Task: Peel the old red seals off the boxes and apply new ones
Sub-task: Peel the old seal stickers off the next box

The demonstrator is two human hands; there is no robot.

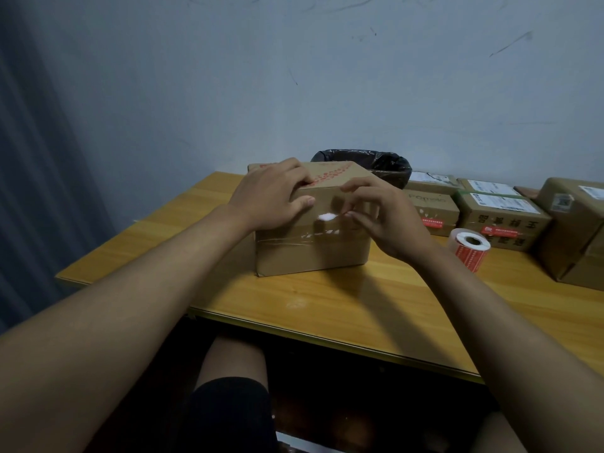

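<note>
A brown cardboard box stands on the wooden table in front of me. Red print runs across its top. My left hand lies over the box's top left edge, fingers on the top and thumb on the front face. My right hand is at the front face, its curled fingertips at a small white torn patch of seal remains. Whether it pinches a scrap there is unclear. Clear tape with white flecks crosses the front below. A roll of red seal stickers lies to the right.
A bin lined with a black bag stands behind the box. Several more cardboard boxes line the table's right side, two showing red seals. A larger box sits at the far right. My knees are under the table edge.
</note>
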